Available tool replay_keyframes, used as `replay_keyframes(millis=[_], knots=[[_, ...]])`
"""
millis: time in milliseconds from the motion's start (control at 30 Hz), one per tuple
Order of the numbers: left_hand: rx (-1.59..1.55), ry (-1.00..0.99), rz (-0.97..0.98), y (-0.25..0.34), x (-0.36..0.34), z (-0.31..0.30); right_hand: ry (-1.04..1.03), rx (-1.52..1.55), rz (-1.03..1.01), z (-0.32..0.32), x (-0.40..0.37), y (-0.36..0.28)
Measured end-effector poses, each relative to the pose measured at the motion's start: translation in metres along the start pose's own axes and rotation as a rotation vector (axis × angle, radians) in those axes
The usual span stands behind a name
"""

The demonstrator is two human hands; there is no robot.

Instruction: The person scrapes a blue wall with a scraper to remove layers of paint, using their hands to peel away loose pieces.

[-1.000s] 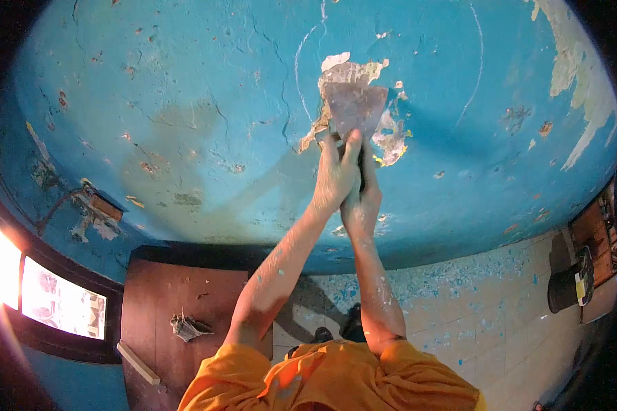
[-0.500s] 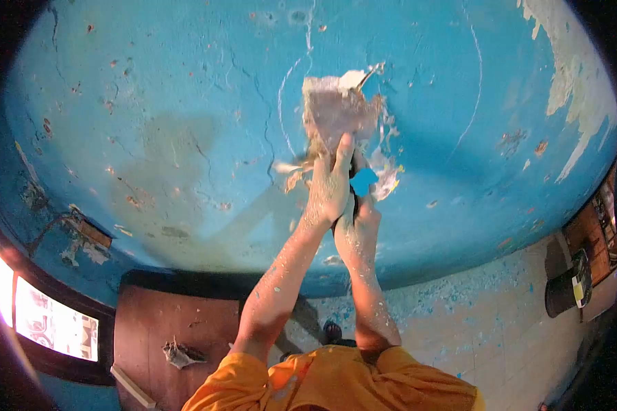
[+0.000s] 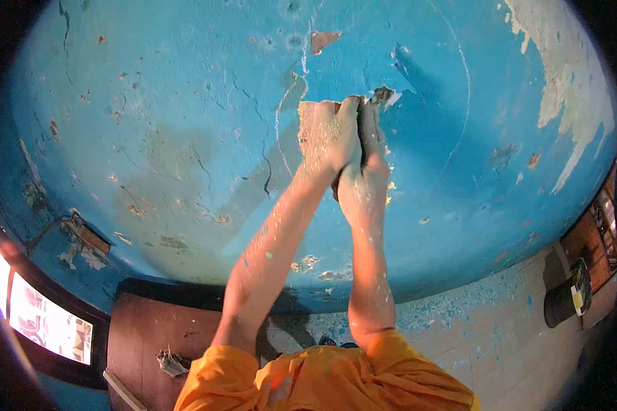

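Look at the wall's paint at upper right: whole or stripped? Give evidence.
Stripped: the blue paint stops at a ragged edge beside a pale patch.

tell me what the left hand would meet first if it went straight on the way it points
The left hand would probably meet the blue wall just past its fingertips; this view leaves any gap between them unclear.

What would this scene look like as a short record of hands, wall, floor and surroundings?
left hand: around a dark handle, over pale, rough material
right hand: on the same handle
wall: blue, cracked, peeling, with white curved lines
floor: pale tiles scattered with blue flakes
brown surface: holds a crumpled grey item
window: bright, lower left
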State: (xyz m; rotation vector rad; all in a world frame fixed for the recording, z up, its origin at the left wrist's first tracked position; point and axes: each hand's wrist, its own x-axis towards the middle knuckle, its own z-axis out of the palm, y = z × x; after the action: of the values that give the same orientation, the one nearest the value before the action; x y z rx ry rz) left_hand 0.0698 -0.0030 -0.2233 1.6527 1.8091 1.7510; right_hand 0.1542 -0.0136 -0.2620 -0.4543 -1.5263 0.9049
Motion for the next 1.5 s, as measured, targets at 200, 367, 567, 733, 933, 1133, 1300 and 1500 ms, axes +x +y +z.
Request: replay_keyframes(millis=[200,367,567,733,933,1133,1300,1500], knots=[[-0.165,0.262,0.223,-0.017,-0.021,0.015,0.076,-0.177,-0.149,0.005,-0.036,0.003],[0.204,0.046,0.262,0.023,0.006,-0.009,0.167,-0.111,-0.104,0.010,-0.001,-0.025],[0.125,0.025,0.281,-0.011,0.005,0.009,0.168,-0.183,-0.074,0.005,-0.019,-0.024],[-0.236,-0.089,0.294,-0.032,-0.044,0.015,0.234,-0.300,0.178,0.000,-0.060,0.053],[-0.136,-0.011,0.102,0.028,0.001,-0.002,0.008,-0.984,-0.452,-0.022,-0.014,0.041],[0.048,0.242,0.296,0.045,0.010,0.003,0.172,0.001,-0.005,-0.004,0.011,-0.040],[0.016,0.013,0.205,0.023,0.002,0.002,0.219,-0.193,-0.154,0.000,-0.002,-0.007],[-0.436,0.025,0.043,-0.012,-0.015,0.018,0.105,-0.144,0.006,-0.008,-0.031,-0.023]])
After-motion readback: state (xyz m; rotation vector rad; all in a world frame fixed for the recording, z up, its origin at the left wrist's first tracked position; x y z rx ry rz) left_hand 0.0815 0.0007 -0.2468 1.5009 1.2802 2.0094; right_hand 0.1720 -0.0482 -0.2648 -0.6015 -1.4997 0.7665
